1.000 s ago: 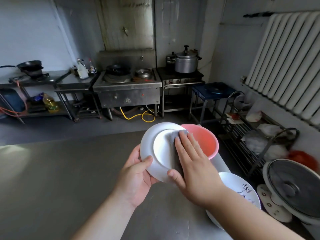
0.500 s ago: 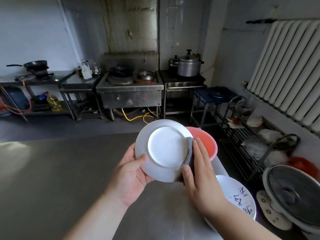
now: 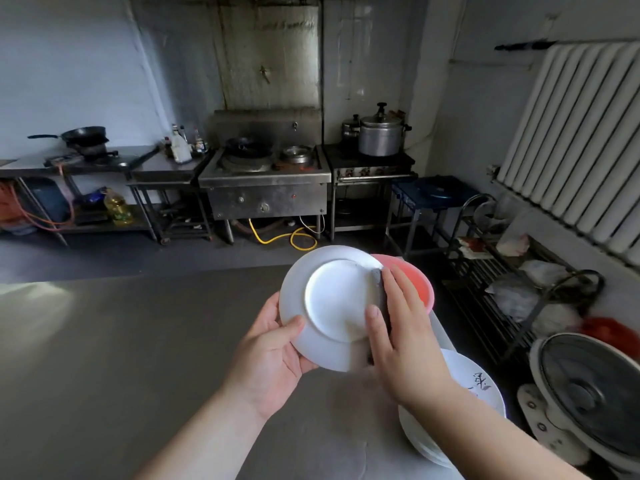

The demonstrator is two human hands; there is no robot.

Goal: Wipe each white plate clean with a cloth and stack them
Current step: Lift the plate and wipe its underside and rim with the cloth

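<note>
Wiping the white plate (image 3: 332, 299) along its right rim with a grey cloth (image 3: 377, 289)

Held tilted above the bench (image 3: 121, 358), the plate is gripped at its lower-left edge by the left hand (image 3: 273, 355), thumb curled over the rim, while the right hand (image 3: 405, 334) lies with fingers straight and together, pressing the cloth against the plate's right side. To do this step well, I judge the left hand should turn the plate bit by bit so the cloth covers the whole rim and then the centre, with pressure kept light enough that the plate does not slip from the thumb. Right of and below the plate sits the stack of plates (image 3: 467, 403), its top one patterned; behind the plate's right edge is a pink bowl (image 3: 415, 278)
</note>
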